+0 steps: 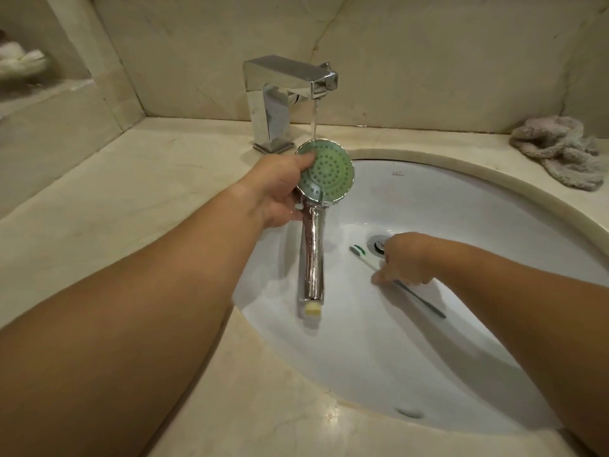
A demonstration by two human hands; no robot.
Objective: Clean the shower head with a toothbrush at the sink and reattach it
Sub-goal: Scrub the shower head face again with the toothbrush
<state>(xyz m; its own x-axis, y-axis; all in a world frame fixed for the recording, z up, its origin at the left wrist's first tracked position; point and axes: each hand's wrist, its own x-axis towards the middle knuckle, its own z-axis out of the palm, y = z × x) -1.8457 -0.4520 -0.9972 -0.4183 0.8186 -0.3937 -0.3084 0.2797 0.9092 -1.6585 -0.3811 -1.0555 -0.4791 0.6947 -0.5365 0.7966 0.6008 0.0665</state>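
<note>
Now the left hand grips the shower head under the water, while the right hand should pinch the toothbrush firmly at mid-handle near the sink drain.

Bathroom counter, wall and cloths

A crumpled grey-beige towel lies on the beige stone countertop at the frame's upper right, against the marbled wall. At the upper left, a recessed niche holds a blurred white object.
</note>
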